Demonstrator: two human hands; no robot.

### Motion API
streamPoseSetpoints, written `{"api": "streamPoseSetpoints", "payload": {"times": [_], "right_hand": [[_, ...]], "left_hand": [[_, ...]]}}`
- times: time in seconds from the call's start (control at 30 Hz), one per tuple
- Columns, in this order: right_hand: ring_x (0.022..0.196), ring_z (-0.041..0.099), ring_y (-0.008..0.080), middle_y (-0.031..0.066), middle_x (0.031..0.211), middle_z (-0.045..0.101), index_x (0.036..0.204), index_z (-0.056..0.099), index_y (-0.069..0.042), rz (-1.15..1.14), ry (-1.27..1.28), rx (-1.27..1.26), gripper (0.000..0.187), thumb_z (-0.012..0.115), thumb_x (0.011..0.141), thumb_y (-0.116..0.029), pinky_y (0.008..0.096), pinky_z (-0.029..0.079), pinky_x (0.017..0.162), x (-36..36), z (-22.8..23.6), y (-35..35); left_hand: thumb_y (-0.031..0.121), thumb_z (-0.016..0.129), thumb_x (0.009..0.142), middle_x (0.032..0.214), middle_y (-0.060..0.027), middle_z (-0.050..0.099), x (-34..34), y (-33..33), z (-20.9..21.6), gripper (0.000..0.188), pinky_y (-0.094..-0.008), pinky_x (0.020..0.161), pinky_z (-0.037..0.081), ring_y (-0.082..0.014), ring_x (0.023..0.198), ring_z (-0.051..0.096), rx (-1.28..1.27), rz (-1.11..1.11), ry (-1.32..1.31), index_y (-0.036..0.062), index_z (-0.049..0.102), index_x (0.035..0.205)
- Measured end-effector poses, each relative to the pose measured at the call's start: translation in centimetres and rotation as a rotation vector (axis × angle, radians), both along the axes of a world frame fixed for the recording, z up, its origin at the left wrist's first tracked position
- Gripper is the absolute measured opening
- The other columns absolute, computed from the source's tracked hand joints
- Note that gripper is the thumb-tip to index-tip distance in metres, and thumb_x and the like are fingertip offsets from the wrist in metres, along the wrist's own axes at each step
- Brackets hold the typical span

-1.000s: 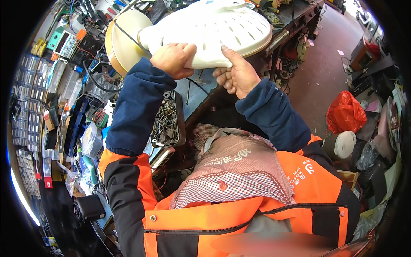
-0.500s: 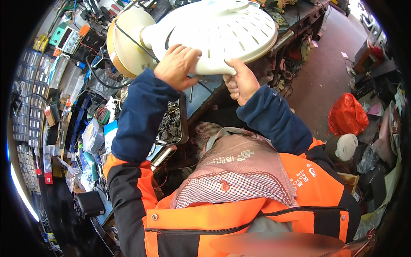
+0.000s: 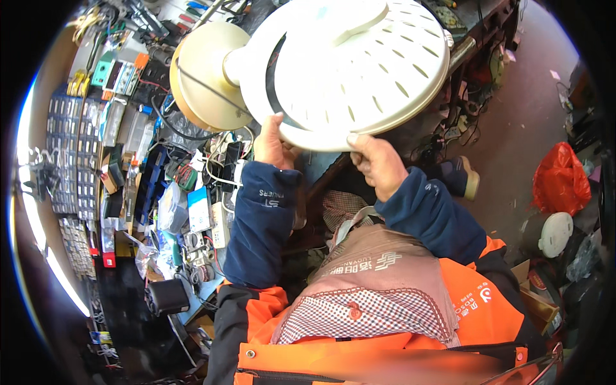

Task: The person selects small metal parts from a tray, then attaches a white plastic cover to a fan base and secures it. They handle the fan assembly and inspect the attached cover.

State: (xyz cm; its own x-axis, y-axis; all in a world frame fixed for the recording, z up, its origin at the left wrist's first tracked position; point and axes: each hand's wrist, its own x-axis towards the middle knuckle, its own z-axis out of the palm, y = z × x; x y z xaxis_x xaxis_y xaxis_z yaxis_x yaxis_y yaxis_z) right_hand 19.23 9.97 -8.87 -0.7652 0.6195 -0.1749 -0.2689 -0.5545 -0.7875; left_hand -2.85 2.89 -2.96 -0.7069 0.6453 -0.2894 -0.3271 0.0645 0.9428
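Observation:
A white electric heater (image 3: pixel 385 90) with a round, slotted back lies tilted across the bench, its disc-shaped base (image 3: pixel 202 80) toward the left. An arched handle stands on its back, and a dark curved gap runs beside the neck. My left hand (image 3: pixel 274 146) is closed on the near rim, thumb on top, the other fingers partly hidden underneath. To its right, my right hand (image 3: pixel 380 165) pinches the same rim between thumb and curled fingers. A dark cord (image 3: pixel 215 91) crosses the base.
Tools, cables and small parts crowd the bench on the left, beside stacked small-drawer cabinets (image 3: pixel 67 154). A black box (image 3: pixel 167 296) sits nearer me. At right on the floor are a red plastic bag (image 3: pixel 561 179), a white-lidded container (image 3: pixel 555 235) and scraps.
My left hand has moved from hovering over the heater, fingers spread, to gripping its near rim. The heater's slotted back shows more fully. The whole view has shifted.

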Motion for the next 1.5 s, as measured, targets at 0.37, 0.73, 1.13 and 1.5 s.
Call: {"api": "streamPoseSetpoints", "payload": {"times": [0.37,0.73,1.13,1.5], "right_hand": [[0.085,0.057,0.0125,0.0019,0.089,0.066,0.107,0.074,0.008,0.185,0.127,0.111,0.04,0.067,0.105,-0.032,0.0327,0.047,0.08,0.0,-1.9,1.1],[0.125,0.065,0.0259,0.0159,0.134,0.073,0.144,0.066,0.005,0.225,0.207,0.314,0.051,0.062,0.105,-0.028,0.0377,0.046,0.112,-0.5,-3.7,1.5],[0.131,0.063,0.0256,0.0178,0.14,0.071,0.145,0.065,0.006,0.238,0.215,0.396,0.053,0.065,0.104,-0.027,0.0375,0.043,0.117,-1.8,-4.8,1.4],[0.126,0.066,0.0301,0.0195,0.149,0.061,0.164,0.041,-0.004,0.227,-0.037,0.102,0.077,0.075,0.104,-0.039,0.0453,0.061,0.096,5.0,-4.5,4.9]], "left_hand": [[0.052,0.068,0.104,0.104,-0.0067,0.074,0.3,-1.2,-2.7,0.056,-0.0469,0.089,0.06,-0.0244,0.091,0.071,0.099,0.187,0.097,0.0067,0.062,0.136],[0.069,0.037,0.113,0.138,-0.0166,0.056,6.7,0.5,-1.8,0.075,-0.0483,0.089,0.055,-0.034,0.109,0.059,0.165,0.314,-0.202,0.0074,0.045,0.156],[0.078,0.034,0.109,0.137,-0.0154,0.063,5.6,1.4,-5.7,0.082,-0.0531,0.094,0.057,-0.0349,0.115,0.066,0.062,0.473,-0.052,0.0127,0.048,0.157],[0.076,0.056,0.103,0.089,-0.0139,0.065,5.2,1.3,-7.9,0.084,-0.0436,0.066,0.058,-0.0273,0.076,0.067,0.177,0.587,-0.024,-0.0055,0.062,0.121]]}}
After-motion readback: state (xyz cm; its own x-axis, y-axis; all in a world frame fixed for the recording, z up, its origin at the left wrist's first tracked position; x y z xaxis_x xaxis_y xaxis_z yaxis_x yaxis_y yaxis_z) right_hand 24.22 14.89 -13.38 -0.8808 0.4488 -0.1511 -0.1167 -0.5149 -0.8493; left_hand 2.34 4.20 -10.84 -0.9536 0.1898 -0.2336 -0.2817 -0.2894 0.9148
